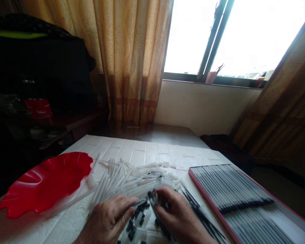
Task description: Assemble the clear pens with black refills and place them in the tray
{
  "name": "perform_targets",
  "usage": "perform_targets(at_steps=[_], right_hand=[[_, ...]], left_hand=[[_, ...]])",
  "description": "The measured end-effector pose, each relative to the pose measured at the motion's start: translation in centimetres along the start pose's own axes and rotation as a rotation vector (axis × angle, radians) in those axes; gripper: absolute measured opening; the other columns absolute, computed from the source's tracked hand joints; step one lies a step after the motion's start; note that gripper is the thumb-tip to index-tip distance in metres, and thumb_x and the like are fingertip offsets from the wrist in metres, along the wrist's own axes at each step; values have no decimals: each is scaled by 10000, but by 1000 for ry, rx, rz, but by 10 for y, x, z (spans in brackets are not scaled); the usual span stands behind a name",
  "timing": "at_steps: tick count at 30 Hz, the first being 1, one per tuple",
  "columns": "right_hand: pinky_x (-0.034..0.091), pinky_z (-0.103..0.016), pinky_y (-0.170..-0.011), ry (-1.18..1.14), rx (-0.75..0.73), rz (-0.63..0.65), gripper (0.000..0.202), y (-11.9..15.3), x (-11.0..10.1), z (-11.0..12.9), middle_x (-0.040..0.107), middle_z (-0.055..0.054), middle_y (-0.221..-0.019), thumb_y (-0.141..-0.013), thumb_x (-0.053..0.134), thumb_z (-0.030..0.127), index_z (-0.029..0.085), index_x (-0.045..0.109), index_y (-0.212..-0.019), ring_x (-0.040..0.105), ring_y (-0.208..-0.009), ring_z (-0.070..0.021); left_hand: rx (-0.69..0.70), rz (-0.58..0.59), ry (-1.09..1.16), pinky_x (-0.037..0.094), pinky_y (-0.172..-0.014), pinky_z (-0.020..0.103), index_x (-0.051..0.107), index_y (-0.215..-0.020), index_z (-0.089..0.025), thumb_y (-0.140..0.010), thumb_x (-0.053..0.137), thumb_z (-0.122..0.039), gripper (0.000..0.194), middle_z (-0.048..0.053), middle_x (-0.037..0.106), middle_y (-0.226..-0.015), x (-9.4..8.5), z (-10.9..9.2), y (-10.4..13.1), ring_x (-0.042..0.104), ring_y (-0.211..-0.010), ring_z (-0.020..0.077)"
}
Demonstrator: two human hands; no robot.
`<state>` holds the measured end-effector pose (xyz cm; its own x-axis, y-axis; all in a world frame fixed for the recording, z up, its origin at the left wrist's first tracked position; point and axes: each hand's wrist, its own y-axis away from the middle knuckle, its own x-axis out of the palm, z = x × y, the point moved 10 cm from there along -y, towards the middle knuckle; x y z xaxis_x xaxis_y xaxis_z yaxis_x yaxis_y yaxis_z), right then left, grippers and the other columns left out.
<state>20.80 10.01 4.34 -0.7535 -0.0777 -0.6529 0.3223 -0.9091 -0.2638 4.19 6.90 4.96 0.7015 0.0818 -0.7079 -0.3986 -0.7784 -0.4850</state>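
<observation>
My left hand (pixel 110 217) is closed, thumb and forefinger pinched round a slim greyish tube (pixel 140 202) whose end sticks out to the right. Beside it, my right hand (pixel 176 211) has its fingers curled down over small parts; what they hold is hidden. Small black caps (pixel 132 232) lie loose between and below the hands. Beyond the fingers spreads a heap of translucent white plastic tubes (pixel 119 179). Thin black rods (pixel 200 213) lie in a bundle right of my right hand.
A red wavy-rimmed plate (pixel 51 179) sits at left on the white brick-patterned table cover (pixel 147 149). At right, a pink-edged tray (pixel 205 189) holds rows of grey tubes with black ends. Curtains (pixel 132 61) and a window stand behind; a dark covered object (pixel 40 67) is at left.
</observation>
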Motion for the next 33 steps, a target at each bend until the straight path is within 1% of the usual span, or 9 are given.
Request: perform_targets(at_steps=[2, 6, 9, 13, 17, 22, 27, 30, 33], right_hand=[[448, -241, -621, -23, -42, 12, 87, 0, -2, 7, 605, -1, -727, -780, 543, 157, 197, 614, -749, 570, -663, -145], [442, -238, -609, -97, -84, 66, 161, 1, 4, 10, 621, 4, -707, -898, 527, 251, 195, 652, -813, 559, -646, -140], [448, -236, -604, -129, -101, 90, 213, 1, 10, 8, 638, -1, -704, -938, 520, 283, 191, 697, -862, 582, -644, -143], [495, -266, -698, -105, -163, 72, 250, 3, 9, 12, 696, -61, -855, -942, 518, 242, 184, 748, -1020, 652, -753, -170], [506, -276, -721, -89, -177, 82, 261, 3, 8, 14, 704, -74, -894, -928, 527, 213, 196, 751, -1061, 674, -791, -182], [509, -279, -728, -89, -163, 109, 252, 3, 12, 14, 698, -66, -891, -901, 548, 181, 212, 753, -1046, 674, -792, -186], [475, -243, -688, -56, -143, 106, 197, 4, 16, 13, 692, -47, -838, -825, 610, 130, 178, 741, -963, 650, -750, -169], [456, -236, -675, -51, -111, 108, 122, 4, 17, 11, 680, -35, -782, -835, 619, 164, 168, 738, -862, 628, -719, -158], [432, -238, -632, -92, -74, 143, 170, 3, 21, 9, 659, -15, -703, -876, 593, 236, 163, 746, -854, 590, -647, -144]], left_hand=[[14, -24, -34, 579, -669, 172, 717, -1127, -314, -978, 548, -279, 228, -10, 768, -855, -3, -2, -1, 765, -743, 158], [49, -61, -91, 578, -628, 159, 727, -1110, -307, -969, 553, -261, 228, -8, 758, -832, -10, -8, -2, 766, -691, 149], [70, -79, -113, 584, -636, 165, 725, -1118, -295, -971, 556, -263, 226, -6, 751, -832, -12, -10, -3, 767, -689, 149], [76, -69, -132, 581, -636, 166, 718, -1122, -292, -985, 538, -274, 227, -7, 745, -835, -10, -12, -2, 767, -696, 148], [83, -54, -153, 574, -624, 175, 712, -1125, -306, -990, 532, -287, 226, -14, 741, -825, -7, -14, -3, 762, -684, 150], [93, -32, -156, 563, -595, 165, 716, -1114, -294, -985, 527, -267, 230, -10, 739, -815, -5, -16, -3, 756, -664, 146], [60, 75, -190, 554, -606, 183, 706, -1117, -286, -991, 526, -278, 220, 0, 723, -822, 4, -13, -2, 749, -690, 164], [58, 126, -199, 540, -616, 186, 694, -1111, -287, -1005, 502, -280, 219, 2, 720, -843, 10, -11, -1, 745, -717, 165], [91, 110, -218, 517, -591, 201, 676, -1130, -287, -1015, 470, -283, 236, 0, 721, -835, 11, -11, 2, 736, -684, 164]])
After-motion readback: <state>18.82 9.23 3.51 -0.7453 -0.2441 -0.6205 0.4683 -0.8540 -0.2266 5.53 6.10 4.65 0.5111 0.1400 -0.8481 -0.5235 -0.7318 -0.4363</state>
